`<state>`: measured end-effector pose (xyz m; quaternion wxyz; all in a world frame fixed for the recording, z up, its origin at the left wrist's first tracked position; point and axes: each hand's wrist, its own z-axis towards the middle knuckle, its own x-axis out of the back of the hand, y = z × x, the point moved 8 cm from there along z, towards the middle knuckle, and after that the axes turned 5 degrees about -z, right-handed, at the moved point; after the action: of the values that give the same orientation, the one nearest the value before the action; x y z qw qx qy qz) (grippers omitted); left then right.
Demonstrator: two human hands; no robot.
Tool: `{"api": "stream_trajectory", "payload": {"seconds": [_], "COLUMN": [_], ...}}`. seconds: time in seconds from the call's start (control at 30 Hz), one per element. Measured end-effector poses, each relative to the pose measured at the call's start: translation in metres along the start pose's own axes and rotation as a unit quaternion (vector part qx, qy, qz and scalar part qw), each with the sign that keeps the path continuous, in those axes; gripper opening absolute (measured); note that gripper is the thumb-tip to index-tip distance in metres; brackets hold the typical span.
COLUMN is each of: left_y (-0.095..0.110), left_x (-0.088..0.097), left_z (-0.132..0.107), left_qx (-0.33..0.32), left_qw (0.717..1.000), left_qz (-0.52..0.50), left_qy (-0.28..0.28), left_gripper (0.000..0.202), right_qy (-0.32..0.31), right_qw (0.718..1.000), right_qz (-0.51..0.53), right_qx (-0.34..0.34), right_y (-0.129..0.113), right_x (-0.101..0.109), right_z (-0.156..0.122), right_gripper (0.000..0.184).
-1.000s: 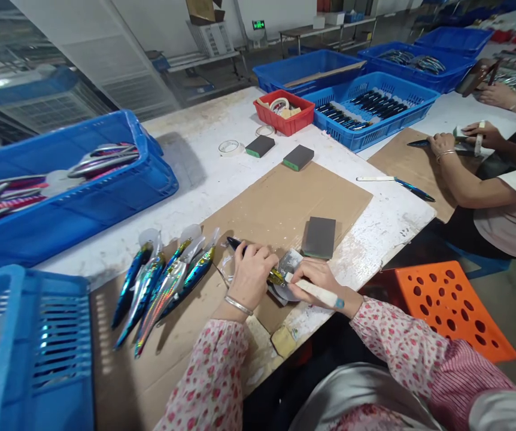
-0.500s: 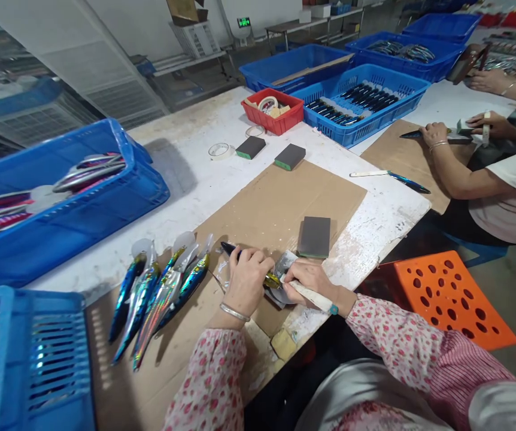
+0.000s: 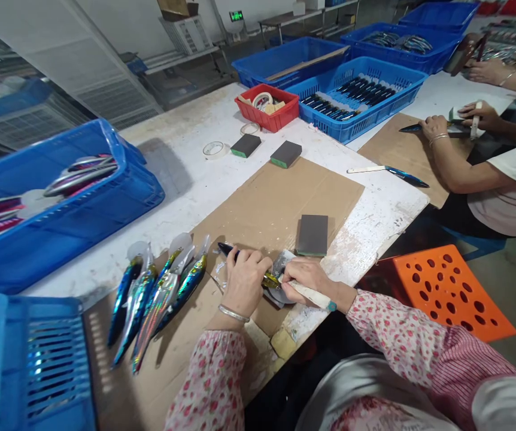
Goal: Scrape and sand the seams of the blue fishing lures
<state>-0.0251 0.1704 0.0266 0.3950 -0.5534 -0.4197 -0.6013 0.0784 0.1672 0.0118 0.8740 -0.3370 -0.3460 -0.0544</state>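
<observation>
My left hand (image 3: 248,276) is closed over a dark fishing lure (image 3: 270,279) and presses it on the cardboard. The lure's black tail shows past the fingers, and its yellowish head points at my right hand (image 3: 305,278). That hand grips a tool with a white handle (image 3: 312,296) ending in teal; its working end, at the lure's head, is hidden by my fingers. Left of my hands, several blue shiny fishing lures (image 3: 186,287) with clear lips lie side by side. A dark grey sanding block (image 3: 312,233) rests just beyond my right hand.
Two more sanding blocks (image 3: 286,154) and a tape roll (image 3: 215,150) lie farther back. A red basket (image 3: 280,120) stands by a blue basket of lures (image 3: 352,126). Blue crates (image 3: 136,185) flank the left side. An orange stool (image 3: 455,293) and a co-worker (image 3: 509,197) are at right.
The view has shifted slightly. Both my hands keep their hold on the lure and the white-handled tool with hardly any movement.
</observation>
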Motion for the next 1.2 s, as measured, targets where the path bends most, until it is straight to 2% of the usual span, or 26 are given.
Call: {"api": "stream_trajectory", "payload": {"seconds": [0.4, 0.63, 0.83, 1.07, 1.2], "left_y": [0.0016, 0.0013, 0.0006, -0.0006, -0.0001], "left_x": [0.0013, 0.0015, 0.0011, 0.0004, 0.0], "left_z": [0.0014, 0.001, 0.0015, 0.0006, 0.0007], "left_qx": [0.004, 0.006, 0.012, 0.015, 0.019], "left_qw": [1.0, 1.0, 1.0, 1.0, 0.999], "left_qz": [0.002, 0.006, 0.011, 0.016, 0.014], "left_qy": [-0.015, -0.016, -0.017, -0.016, -0.025], "left_gripper": [0.026, 0.027, 0.027, 0.026, 0.026], "right_qy": [0.034, -0.011, -0.017, 0.061, 0.04], "right_qw": [0.999, 0.999, 0.999, 0.997, 0.999], "right_qz": [-0.004, -0.009, 0.024, 0.035, 0.004], "right_qx": [0.038, 0.039, 0.038, 0.018, 0.016], "right_y": [-0.0072, -0.0076, -0.0038, -0.0017, -0.0035], "right_x": [0.0065, 0.0032, 0.0005, 0.007, 0.0029], "right_z": [-0.0001, 0.0001, -0.0039, -0.0033, -0.0024], "right_gripper": [0.015, 0.016, 0.016, 0.014, 0.015]}}
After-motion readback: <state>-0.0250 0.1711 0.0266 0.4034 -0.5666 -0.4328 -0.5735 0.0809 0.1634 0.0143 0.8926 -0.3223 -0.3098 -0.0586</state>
